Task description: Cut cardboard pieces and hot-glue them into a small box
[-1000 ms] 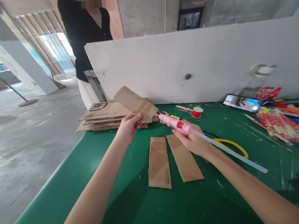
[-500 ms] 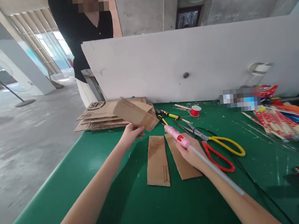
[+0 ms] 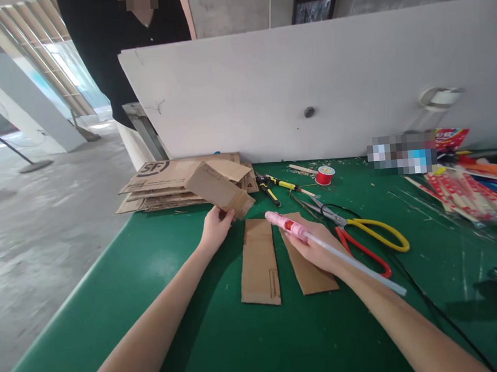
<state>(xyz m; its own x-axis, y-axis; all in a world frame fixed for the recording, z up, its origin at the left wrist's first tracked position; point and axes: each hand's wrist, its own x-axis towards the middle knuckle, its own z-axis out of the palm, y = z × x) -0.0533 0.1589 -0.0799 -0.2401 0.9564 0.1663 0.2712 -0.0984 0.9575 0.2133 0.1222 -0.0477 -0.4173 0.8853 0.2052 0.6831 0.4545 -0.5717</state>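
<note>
Two cardboard strips [image 3: 258,262] flat on green worktop [image 3: 261,345]; right hand [image 3: 315,244] over right strip, fingers clamped on pink glue gun [image 3: 294,228]; left hand [image 3: 217,228] fingers pinching tilted cardboard piece [image 3: 219,189]; cardboard stack [image 3: 162,184] behind; white board [image 3: 242,106] beyond.

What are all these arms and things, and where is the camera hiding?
There's no robot here, just a person using two bare hands. The camera sits on that person's head, looking forward and down, so you see almost what they see. The left hand holds a piece of cardboard. The right hand holds a pink glue gun, with a long, cloudy stick poking out its back. On the green table lie two cardboard strips, big scissors with one red and one yellow handle, a red spool and a pile of cardboard. Another person stands partly behind the white board.
</note>
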